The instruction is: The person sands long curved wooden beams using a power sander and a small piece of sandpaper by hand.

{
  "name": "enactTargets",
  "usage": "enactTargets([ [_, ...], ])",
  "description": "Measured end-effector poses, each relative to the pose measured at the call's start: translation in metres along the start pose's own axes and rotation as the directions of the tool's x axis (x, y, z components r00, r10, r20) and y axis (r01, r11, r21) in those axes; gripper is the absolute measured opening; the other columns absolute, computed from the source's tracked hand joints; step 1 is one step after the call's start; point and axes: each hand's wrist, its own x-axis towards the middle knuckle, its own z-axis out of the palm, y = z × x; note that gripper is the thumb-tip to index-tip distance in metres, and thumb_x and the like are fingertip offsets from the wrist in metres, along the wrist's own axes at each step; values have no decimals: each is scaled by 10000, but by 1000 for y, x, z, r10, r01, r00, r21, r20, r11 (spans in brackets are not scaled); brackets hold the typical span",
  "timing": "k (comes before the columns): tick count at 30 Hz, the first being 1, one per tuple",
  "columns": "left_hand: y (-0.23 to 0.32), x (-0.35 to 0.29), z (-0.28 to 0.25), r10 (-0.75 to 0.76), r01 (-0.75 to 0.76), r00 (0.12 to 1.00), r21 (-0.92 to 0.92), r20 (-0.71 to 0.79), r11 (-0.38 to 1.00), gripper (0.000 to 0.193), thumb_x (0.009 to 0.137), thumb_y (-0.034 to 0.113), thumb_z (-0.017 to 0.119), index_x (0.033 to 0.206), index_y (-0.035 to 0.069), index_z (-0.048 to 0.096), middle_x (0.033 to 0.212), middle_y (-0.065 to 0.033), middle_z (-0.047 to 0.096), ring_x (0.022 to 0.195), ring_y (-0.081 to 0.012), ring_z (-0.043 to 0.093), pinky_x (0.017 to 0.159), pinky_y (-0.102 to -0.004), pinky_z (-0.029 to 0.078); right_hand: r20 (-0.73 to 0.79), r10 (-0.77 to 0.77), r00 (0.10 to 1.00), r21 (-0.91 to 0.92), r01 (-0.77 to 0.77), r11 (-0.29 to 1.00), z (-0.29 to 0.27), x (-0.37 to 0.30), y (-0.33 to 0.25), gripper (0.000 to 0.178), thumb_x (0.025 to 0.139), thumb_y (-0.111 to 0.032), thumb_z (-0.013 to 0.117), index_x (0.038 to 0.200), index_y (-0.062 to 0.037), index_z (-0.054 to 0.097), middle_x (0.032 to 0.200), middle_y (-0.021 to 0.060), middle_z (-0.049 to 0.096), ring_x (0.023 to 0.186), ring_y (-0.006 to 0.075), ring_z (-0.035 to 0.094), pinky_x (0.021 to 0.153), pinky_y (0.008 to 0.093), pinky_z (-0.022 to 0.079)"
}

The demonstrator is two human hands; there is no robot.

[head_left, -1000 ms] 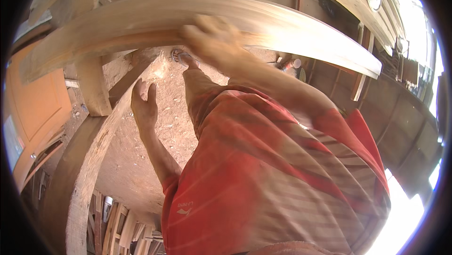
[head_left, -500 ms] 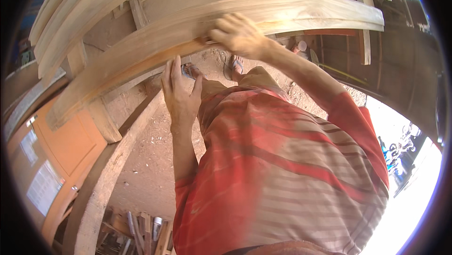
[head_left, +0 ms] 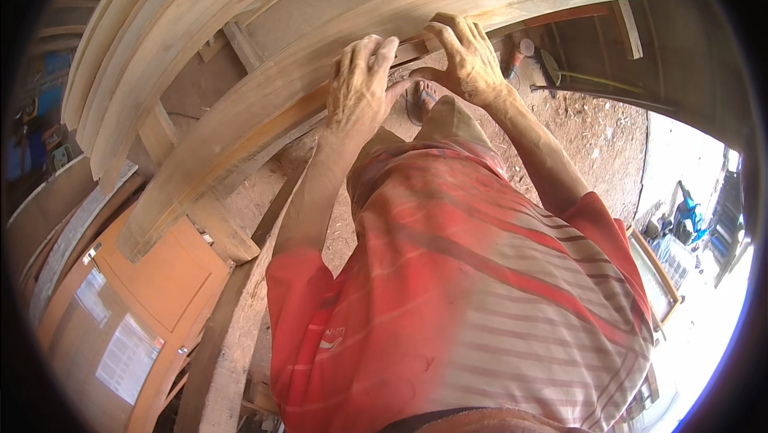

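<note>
A long, broad wooden plank (head_left: 320, 45), pale and curved in this view, lies across in front of me with its near edge towards my body. My left hand (head_left: 360, 89) is at that near edge, fingers slightly bent and thumb held apart. To its right is my right hand (head_left: 468, 61), its fingers curled at the same edge and its thumb below. A small, dark brown piece (head_left: 411, 51) shows between the two hands, next to the right fingers and thumb. What it is, and how firmly it is held, is partly hidden.
More pale planks (head_left: 172, 41) lie side by side at the far left. An orange-brown door panel (head_left: 172, 273) with paper sheets stands at lower left, beside a rough timber beam (head_left: 240, 345). Sandalled feet (head_left: 426, 97) stand on bare earth. A framed panel (head_left: 652, 277) is at right.
My left hand has moved right and up along the plank's edge, its fingers now more bent. My right hand has shifted right and turned, thumb now showing. The whole view has tilted.
</note>
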Motion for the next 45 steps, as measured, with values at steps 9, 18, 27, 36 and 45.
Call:
enactTargets([
  [9,-37,-27,-46,18,-35,997,223,81,974,369,885,192,810,1155,54,600,1139,-193,608,1063,-412,607,849,-529,535,-51,403,914,52,-400,915,-13,-103,23,539,872,-339,863,1265,-51,633,1278,179,634,1193,402,628,1002,482,536],
  [18,-54,-11,-50,148,-216,964,325,222,921,380,877,217,838,1134,86,591,1035,-148,597,932,-386,626,790,-520,524,200,559,804,77,-582,809,-14,-198,77,431,933,-286,806,1246,-59,614,1127,152,663,907,368,708,788,470,583],
  [27,-47,1,-51,75,-146,964,272,255,951,281,889,275,827,970,112,614,912,-106,596,813,-355,657,684,-484,562,254,721,645,24,-750,662,-28,-225,89,407,956,-308,785,1209,-38,617,1141,198,698,958,374,717,816,477,569],
  [36,-34,49,-9,310,-364,914,190,261,912,302,903,300,818,970,93,608,886,-118,600,806,-341,671,692,-479,563,285,863,418,16,-902,431,-9,-303,25,430,944,-333,783,1188,-5,649,1147,234,706,1043,409,703,893,485,560],
  [45,20,108,52,275,-318,934,177,229,932,275,940,319,777,1021,87,653,970,-180,630,853,-398,659,743,-520,540,221,904,366,107,-931,350,-76,-287,100,453,956,-366,761,1179,15,659,1056,219,720,981,368,709,860,461,548],
])
